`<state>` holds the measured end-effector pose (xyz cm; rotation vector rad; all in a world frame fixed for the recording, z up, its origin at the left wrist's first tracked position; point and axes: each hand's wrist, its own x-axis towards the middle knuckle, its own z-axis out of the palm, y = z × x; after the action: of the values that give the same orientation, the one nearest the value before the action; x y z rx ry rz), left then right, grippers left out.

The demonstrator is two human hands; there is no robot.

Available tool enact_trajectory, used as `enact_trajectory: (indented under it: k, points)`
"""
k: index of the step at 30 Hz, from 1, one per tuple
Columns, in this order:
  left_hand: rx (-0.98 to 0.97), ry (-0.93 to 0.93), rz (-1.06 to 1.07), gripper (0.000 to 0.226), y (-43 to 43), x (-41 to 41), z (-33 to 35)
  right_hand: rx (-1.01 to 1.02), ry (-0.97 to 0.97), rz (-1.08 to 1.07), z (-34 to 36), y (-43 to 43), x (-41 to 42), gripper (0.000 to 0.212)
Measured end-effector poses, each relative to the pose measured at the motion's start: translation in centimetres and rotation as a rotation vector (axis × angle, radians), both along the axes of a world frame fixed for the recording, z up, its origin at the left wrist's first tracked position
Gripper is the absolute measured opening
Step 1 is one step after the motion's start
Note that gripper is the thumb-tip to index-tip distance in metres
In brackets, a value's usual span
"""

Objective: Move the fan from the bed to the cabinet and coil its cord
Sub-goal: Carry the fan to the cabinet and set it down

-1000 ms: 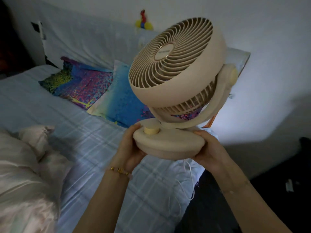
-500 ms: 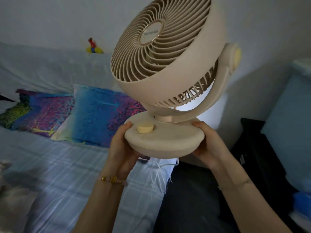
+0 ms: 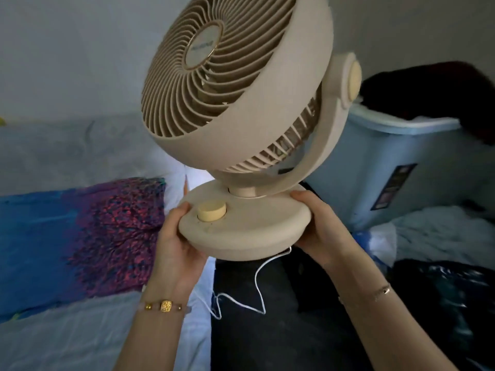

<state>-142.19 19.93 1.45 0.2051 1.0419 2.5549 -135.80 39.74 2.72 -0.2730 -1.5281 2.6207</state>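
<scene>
A beige round fan (image 3: 241, 84) with a spiral grille and a yellow knob on its base is lifted in the air, tilted back. My left hand (image 3: 176, 245) grips the left rim of the base and my right hand (image 3: 320, 231) grips the right rim. The white cord (image 3: 258, 285) hangs loose from under the base and trails down toward the bed's edge. The bed (image 3: 67, 336), with its pale checked sheet, lies at the lower left, below and left of the fan. No cabinet is visible that I can identify.
A blue and purple patterned pillow (image 3: 80, 239) lies on the bed. A light blue plastic bin (image 3: 388, 167) with dark clothes on top stands at the right. Crumpled pale fabric (image 3: 442, 236) and a dark bag (image 3: 442, 303) lie below it. A dark gap (image 3: 267, 344) runs beside the bed.
Both hands have carried the fan to the right, away from over the bed. The view has swung right, bringing the blue bin into sight, and the cord trails off the bed's edge.
</scene>
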Motion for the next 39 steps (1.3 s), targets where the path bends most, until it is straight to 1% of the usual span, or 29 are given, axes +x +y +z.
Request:
enact_trajectory:
  k: [4, 8, 12, 14, 16, 18, 20, 23, 26, 30, 33, 35, 39]
  points:
    - [-0.036, -0.003, -0.145, 0.032, 0.7, -0.4, -0.1, -0.03, -0.037, -0.198, 0.0, -0.5, 2.5, 0.034]
    - [-0.049, -0.011, -0.292, 0.029, 1.6, -0.5, 0.0, -0.033, -0.041, -0.366, 0.0, -1.4, 5.1, 0.034]
    - [-0.087, -0.025, -0.444, 0.031, 3.0, 0.4, 0.1, -0.025, 0.002, -0.491, -0.2, -1.9, 8.5, 0.025]
    - [-0.115, -0.055, -0.48, 0.041, 3.5, 1.1, 0.1, -0.05, -0.001, -0.55, -0.2, -2.2, 10.1, 0.023]
    - [-0.147, -0.019, -0.557, 0.038, 4.2, 2.1, 0.1, -0.056, 0.002, -0.628, -0.3, -2.2, 12.0, 0.022]
    - [-0.166, 0.021, -0.645, 0.034, 5.2, 3.5, 0.1, -0.046, 0.01, -0.702, -0.5, -2.3, 14.2, 0.028]
    - [-0.174, 0.047, -0.679, 0.034, 5.9, 4.5, 0.2, -0.046, 0.009, -0.75, -0.5, -2.6, 15.8, 0.027]
    - [-0.165, 0.068, -0.779, 0.034, 7.3, 6.8, 0.6, -0.056, 0.01, -0.865, -0.4, -2.8, 19.2, 0.023]
    - [-0.152, 0.14, -0.889, 0.037, 8.7, 10.0, 0.9, -0.043, 0.038, -0.941, 0.0, -3.4, 23.3, 0.024]
    - [-0.12, 0.171, -1.02, 0.043, 10.1, 15.0, 0.7, -0.027, 0.048, -1.057, 0.3, -4.3, 28.9, 0.031]
    - [-0.102, 0.225, -1.104, 0.042, 10.8, 19.3, 0.5, -0.012, 0.03, -1.144, 0.5, -5.3, 33.7, 0.026]
    - [-0.092, 0.227, -1.147, 0.04, 11.0, 22.4, 0.4, -0.02, 0.013, -1.19, 0.6, -6.0, 37.0, 0.021]
    - [-0.058, 0.269, -1.224, 0.041, 11.2, 29.3, 0.3, -0.033, 0.014, -1.289, 0.4, -7.6, 43.9, 0.021]
